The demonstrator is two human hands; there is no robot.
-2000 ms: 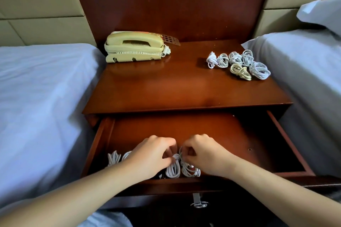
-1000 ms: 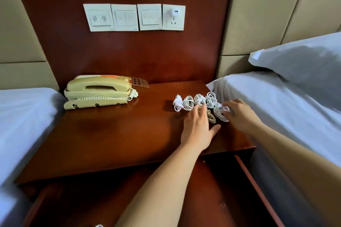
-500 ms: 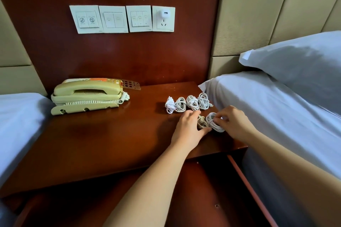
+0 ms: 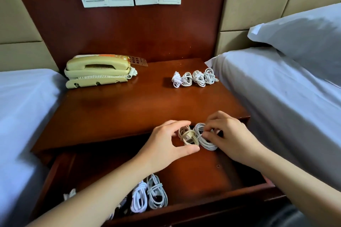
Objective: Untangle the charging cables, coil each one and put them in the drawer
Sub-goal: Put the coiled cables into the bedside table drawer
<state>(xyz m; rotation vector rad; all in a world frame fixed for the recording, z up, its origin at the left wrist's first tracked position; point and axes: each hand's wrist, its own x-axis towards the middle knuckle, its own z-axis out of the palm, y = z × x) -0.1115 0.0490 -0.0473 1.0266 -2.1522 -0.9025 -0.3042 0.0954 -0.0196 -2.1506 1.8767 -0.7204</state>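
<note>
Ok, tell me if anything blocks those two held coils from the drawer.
Nothing visible does. The left hand holds the beige coil and the right hand the white coil above a bare part of the open drawer; the stored coils lie nearer the front.

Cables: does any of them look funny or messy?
Only one: the yellowish cable held by the left hand looks discoloured beside the white cable in the right hand. The four cables on the nightstand sit neatly coiled in a row.

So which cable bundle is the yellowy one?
The yellowish-beige coil pinched in the left hand. The neighbouring coil in the right hand and the four coils on the nightstand are white.
</note>
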